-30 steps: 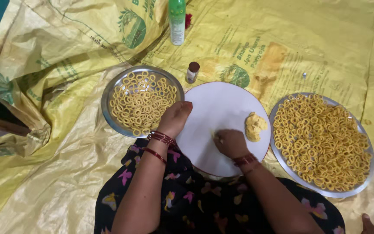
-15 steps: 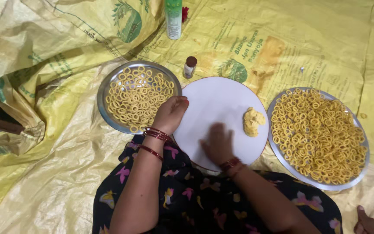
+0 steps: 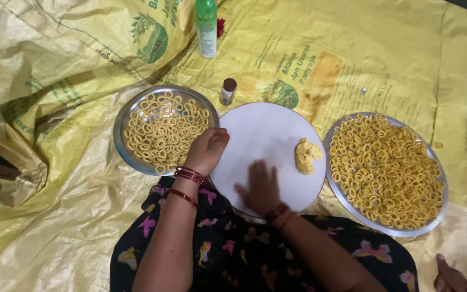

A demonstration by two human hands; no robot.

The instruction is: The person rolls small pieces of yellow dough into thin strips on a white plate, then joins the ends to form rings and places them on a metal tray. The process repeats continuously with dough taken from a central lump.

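Note:
A round white board (image 3: 268, 135) lies in front of me with a lump of yellow dough (image 3: 307, 156) near its right edge. My right hand (image 3: 261, 186) lies flat, palm down and blurred, on the near part of the board; what is under the palm is hidden. My left hand (image 3: 207, 149) rests with curled fingers on the board's left rim, next to a steel plate (image 3: 127, 113) full of small yellow dough rings. A larger steel plate (image 3: 383, 230) heaped with the same rings stands to the right.
Everything sits on a crumpled yellow plastic sheet (image 3: 55, 227). A small brown-capped bottle (image 3: 227, 91) stands just behind the board, a green and white bottle (image 3: 206, 27) farther back. My lap in dark flowered cloth (image 3: 244, 254) is below. Another hand (image 3: 449, 278) shows at the bottom right corner.
My right hand has slid toward me across the board and flattened out. The left hand stays at the board's left rim.

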